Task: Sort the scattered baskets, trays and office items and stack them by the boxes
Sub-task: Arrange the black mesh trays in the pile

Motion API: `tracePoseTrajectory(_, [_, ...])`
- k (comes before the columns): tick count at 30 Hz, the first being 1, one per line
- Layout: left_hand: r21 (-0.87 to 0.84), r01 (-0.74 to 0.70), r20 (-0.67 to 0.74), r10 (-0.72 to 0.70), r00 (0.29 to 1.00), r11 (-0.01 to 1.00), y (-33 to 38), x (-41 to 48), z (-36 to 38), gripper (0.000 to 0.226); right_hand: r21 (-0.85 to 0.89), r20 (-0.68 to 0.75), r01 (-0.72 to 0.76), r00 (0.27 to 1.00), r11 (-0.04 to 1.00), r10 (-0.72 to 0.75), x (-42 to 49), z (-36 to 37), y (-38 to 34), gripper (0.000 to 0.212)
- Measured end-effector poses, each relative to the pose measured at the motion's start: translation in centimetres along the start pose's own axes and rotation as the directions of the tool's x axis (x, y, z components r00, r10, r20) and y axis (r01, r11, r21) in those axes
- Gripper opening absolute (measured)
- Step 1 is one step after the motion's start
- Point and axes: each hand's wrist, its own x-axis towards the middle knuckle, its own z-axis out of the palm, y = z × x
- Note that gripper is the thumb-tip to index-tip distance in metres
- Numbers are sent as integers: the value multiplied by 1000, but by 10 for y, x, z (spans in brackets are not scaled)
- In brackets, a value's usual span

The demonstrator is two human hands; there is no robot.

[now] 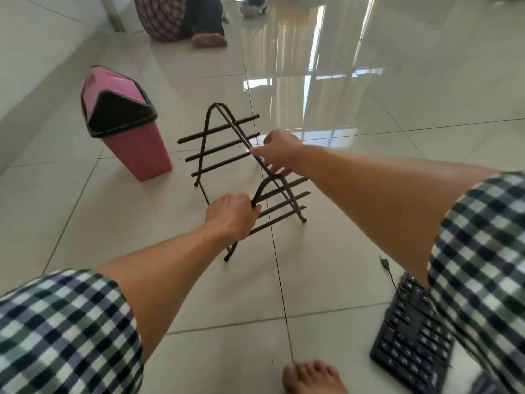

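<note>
- On the tiled floor (113, 223), a black wire rack (221, 147) is gripped: near arch by the left hand (231, 217), ridge bar by the right hand (279, 155).
- A pink swing-lid bin (133, 149) is placed at ten o'clock.

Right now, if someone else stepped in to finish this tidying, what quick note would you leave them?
Left hand grips the near arch of the black wire rack; right hand holds its top bar.
The rack's feet look to be on the floor, with the pink bin to its left and the keyboard at lower right.
Done: nothing stacked in view; no boxes visible.
Left: move rack, bin and keyboard to the boxes.
</note>
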Motion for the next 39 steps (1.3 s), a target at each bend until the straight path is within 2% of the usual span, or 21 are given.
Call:
tracePoseTrajectory(2, [-25,-15,35,15,999,1000,-8,-33,-3,35,-102,52,34,998,994,-29,-30,15,-17,22])
tracePoseTrajectory(6, [-29,-18,93,20,995,999,-33,-96,-5,32,-225,137,107,988,968,-77,-87,40,-44,22])
tracePoseTrajectory(10, [-47,2,263,10,965,999,-55,-140,-7,27,-267,226,158,969,951,-98,-131,47,-50,32])
tracePoseTrajectory(13, [-74,35,326,-9,945,997,-60,-156,-8,24,-272,276,134,959,953,-57,-150,57,-48,45])
tracePoseTrajectory(15, [-73,54,349,-25,937,996,-61,-160,-3,24,-268,314,117,949,956,-29,-154,73,-44,41])
tracePoseTrajectory(18, [5,58,378,-56,924,998,-59,-161,0,29,-325,264,152,962,933,-65,-153,95,-31,31])
tracePoseTrajectory(21, [39,102,392,-109,914,994,-56,-162,-1,27,-245,206,139,974,959,-89,-149,111,-24,20])
tracePoseTrajectory(25, [20,191,378,-185,907,981,-50,-167,-8,26,-232,83,157,986,960,-142,-145,131,-29,20])
tracePoseTrajectory(27, [20,267,367,-255,895,964,-52,-178,-12,26,-207,65,181,983,961,-172,-145,143,-33,22])
tracePoseTrajectory(32, [65,448,393,-436,810,891,-63,-235,-18,25,-177,212,300,942,937,-261,-182,179,-47,12])
tracePoseTrajectory(39, [62,713,457,-655,601,698,-65,-351,-16,28,-100,451,369,844,924,-289,-283,229,-52,22])
